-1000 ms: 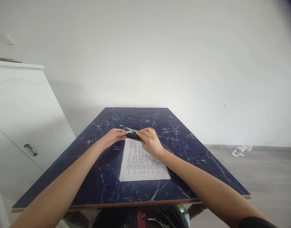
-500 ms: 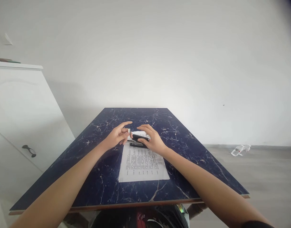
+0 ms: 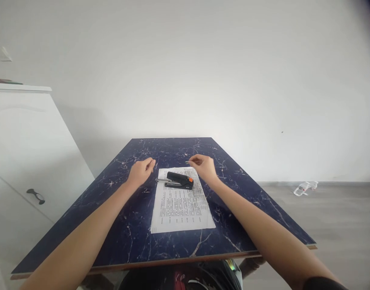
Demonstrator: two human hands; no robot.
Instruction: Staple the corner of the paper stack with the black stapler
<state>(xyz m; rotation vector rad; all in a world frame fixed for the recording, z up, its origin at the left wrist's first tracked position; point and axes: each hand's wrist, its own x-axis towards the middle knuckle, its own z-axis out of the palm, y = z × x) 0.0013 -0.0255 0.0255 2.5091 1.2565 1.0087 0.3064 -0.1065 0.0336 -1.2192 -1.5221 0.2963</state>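
A black stapler (image 3: 179,181) with an orange patch at its right end lies on printed sheets of paper (image 3: 181,209). Its metal magazine sticks out to the left. My left hand (image 3: 140,171) is closed just left of the stapler, thumb and fingers pressed together; whatever they hold, if anything, is hidden. Beyond the stapler's right end, my right hand (image 3: 203,166) pinches a small, thin strip of staples (image 3: 187,162) between thumb and fingertips. Neither hand touches the stapler.
The sheets lie on a dark blue marbled table (image 3: 136,225) that reaches back to a white wall. At left stands a white cabinet (image 3: 30,133) with a dark handle (image 3: 35,196). A crumpled clear plastic wrapper (image 3: 305,188) lies on the floor at right.
My right hand has let go of the stapler and moved right, now pinching the small strip. My left hand, which held a small pale piece, has drawn back left and closed.
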